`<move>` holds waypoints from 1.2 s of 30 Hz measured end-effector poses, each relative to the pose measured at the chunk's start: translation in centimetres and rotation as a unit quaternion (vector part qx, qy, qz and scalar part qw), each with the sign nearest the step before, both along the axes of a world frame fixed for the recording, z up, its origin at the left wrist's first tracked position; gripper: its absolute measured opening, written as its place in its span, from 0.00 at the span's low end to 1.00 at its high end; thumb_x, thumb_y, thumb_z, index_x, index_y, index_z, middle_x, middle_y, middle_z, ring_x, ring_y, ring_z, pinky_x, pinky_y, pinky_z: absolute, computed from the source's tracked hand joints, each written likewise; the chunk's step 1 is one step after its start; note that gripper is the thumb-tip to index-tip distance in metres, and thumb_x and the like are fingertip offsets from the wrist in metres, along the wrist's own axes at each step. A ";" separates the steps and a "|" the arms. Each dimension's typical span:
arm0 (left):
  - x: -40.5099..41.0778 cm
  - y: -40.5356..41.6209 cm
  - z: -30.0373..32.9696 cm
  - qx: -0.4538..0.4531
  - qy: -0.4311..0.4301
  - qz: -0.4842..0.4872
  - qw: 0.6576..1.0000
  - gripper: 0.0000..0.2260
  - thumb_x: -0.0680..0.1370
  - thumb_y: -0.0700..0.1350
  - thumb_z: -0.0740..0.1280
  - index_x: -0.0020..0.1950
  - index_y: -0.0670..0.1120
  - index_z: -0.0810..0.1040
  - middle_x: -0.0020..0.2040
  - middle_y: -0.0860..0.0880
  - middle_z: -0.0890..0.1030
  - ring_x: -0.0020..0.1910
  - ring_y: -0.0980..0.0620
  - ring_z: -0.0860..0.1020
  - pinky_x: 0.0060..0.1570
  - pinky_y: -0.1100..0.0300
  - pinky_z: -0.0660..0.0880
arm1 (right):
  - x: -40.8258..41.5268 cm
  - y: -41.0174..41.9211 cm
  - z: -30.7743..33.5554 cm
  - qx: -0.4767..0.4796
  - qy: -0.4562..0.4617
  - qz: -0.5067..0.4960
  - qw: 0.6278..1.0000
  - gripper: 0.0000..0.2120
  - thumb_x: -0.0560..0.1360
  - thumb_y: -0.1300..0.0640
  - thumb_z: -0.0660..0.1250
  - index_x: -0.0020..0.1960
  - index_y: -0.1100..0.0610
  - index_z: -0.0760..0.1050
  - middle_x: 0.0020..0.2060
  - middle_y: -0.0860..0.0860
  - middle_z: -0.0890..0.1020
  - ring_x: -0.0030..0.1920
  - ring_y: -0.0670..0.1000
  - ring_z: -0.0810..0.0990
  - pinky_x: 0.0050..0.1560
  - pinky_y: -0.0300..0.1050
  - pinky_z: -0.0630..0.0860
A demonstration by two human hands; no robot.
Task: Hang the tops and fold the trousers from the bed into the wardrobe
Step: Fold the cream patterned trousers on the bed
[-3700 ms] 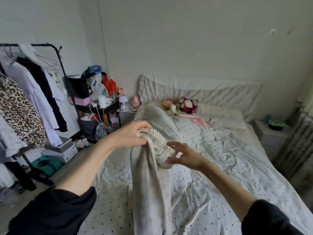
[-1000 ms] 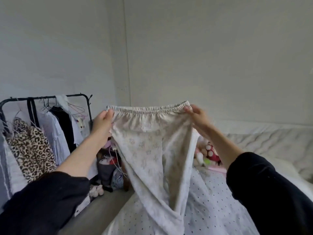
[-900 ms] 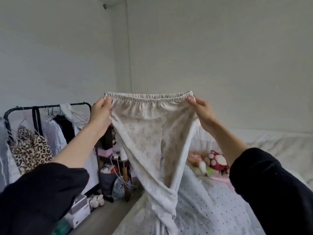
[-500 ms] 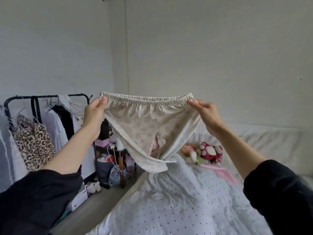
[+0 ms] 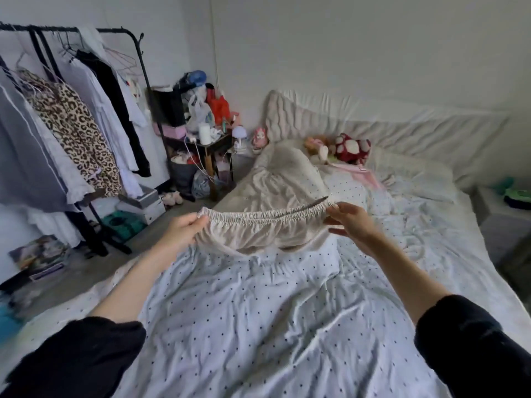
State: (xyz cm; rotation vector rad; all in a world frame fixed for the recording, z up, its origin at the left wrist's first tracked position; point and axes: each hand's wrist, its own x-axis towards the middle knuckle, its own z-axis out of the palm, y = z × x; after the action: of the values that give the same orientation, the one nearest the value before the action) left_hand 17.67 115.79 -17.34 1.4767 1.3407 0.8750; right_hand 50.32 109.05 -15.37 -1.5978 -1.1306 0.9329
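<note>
Head view: trousers [image 5: 258, 234] stretched between left hand [image 5: 184, 231] and right hand [image 5: 349, 222].

Cream trousers [image 5: 258, 234], white black-dotted bedsheet [image 5: 258, 311], leopard-print top [image 5: 74, 124], black sleeves [image 5: 77, 354].

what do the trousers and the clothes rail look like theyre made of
Trousers: soft, thin woven or knit fabric, probably cotton, matte cream; it sags and creases between the left hand and right hand, and the waistband is gathered elastic. Clothes rail: looks like metal tube with a black painted finish, thin, bent at the corner.
</note>
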 end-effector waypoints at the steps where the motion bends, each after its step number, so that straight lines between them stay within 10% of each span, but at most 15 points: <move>1: -0.2 -0.9 -1.7 -0.015 0.022 -0.014 1.000 0.10 0.80 0.46 0.62 0.38 0.47 0.72 0.40 0.46 0.73 0.43 0.50 0.72 0.42 0.57 0.69 | 0.2 -0.9 -1.2 -0.022 -0.022 -0.001 1.000 0.07 0.79 0.62 0.61 0.50 0.64 0.76 0.42 0.55 0.79 0.48 0.54 0.77 0.52 0.51 0.76; 8: 1.7 -9.9 -8.7 -0.113 0.157 -0.264 0.945 0.06 0.78 0.39 0.65 0.40 0.44 0.77 0.32 0.56 0.77 0.31 0.62 0.75 0.36 0.68 0.71 | 2.9 -10.8 -9.5 -0.198 -0.287 0.032 0.937 0.10 0.77 0.66 0.62 0.51 0.59 0.80 0.31 0.46 0.74 0.32 0.49 0.74 0.29 0.32 0.70; 14: 5.2 -16.8 -14.0 -0.058 0.337 -0.404 0.848 0.13 0.76 0.47 0.66 0.34 0.50 0.66 0.32 0.53 0.66 0.30 0.56 0.63 0.31 0.61 0.58 | 5.2 -19.6 -14.7 -0.264 -0.393 0.029 0.881 0.13 0.74 0.64 0.60 0.44 0.47 0.73 0.46 0.57 0.82 0.48 0.57 0.79 0.41 0.44 0.70; 25: 17.1 -29.2 -20.5 -0.066 0.363 -0.534 0.761 0.13 0.77 0.46 0.63 0.34 0.48 0.64 0.33 0.52 0.66 0.32 0.55 0.64 0.33 0.60 0.59 | 13.8 -30.9 -21.9 -0.345 -0.512 0.054 0.785 0.25 0.80 0.59 0.50 0.74 0.45 0.55 0.56 0.54 0.79 0.53 0.57 0.78 0.42 0.45 0.69; 36: 40.1 -42.0 -24.4 -0.071 0.284 -0.659 0.693 0.16 0.77 0.51 0.61 0.32 0.51 0.61 0.30 0.53 0.65 0.31 0.53 0.63 0.34 0.57 0.59 | 32.4 -41.2 -24.6 -0.388 -0.528 -0.007 0.755 0.24 0.80 0.58 0.51 0.74 0.41 0.57 0.58 0.52 0.79 0.55 0.57 0.78 0.44 0.44 0.69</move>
State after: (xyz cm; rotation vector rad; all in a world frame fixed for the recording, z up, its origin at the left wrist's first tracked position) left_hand 57.72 73.77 -41.79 2.0933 0.3439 -0.6655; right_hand 82.68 67.81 -39.99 -3.0343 -1.5322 0.4123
